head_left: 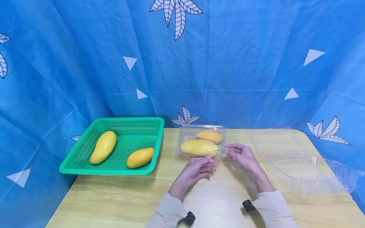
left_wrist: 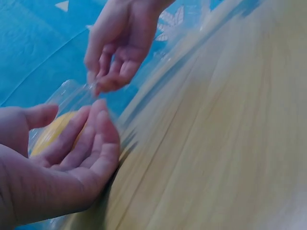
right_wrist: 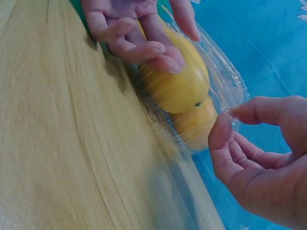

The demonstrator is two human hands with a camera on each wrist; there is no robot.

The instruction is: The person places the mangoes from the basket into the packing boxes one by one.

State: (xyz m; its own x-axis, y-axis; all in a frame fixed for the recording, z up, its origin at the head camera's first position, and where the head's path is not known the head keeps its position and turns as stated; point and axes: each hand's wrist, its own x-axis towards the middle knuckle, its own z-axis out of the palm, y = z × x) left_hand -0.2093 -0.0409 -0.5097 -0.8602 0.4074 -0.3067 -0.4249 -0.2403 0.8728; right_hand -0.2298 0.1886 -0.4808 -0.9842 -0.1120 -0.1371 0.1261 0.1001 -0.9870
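A clear plastic clamshell box (head_left: 186, 130) stands near the back edge of the table, with a large yellow mango (head_left: 198, 148) and a smaller orange-yellow mango (head_left: 209, 136) inside. My right hand (head_left: 241, 155) pinches the box's right rim between thumb and forefinger, as the right wrist view shows up close. In front of the box, my left hand (head_left: 197, 171) has its fingers spread loosely and holds nothing. Whether those fingertips touch the plastic I cannot tell. Clear plastic appears to cover both fruits; how firmly the lid is fastened cannot be made out.
To the left, a green plastic basket (head_left: 114, 172) holds a yellow mango (head_left: 104, 147) and an orange-yellow mango (head_left: 140, 157). An open clear plastic box (head_left: 310, 171) lies on the right of the wooden table (head_left: 119, 202). Blue curtain (head_left: 236, 63) hangs behind.
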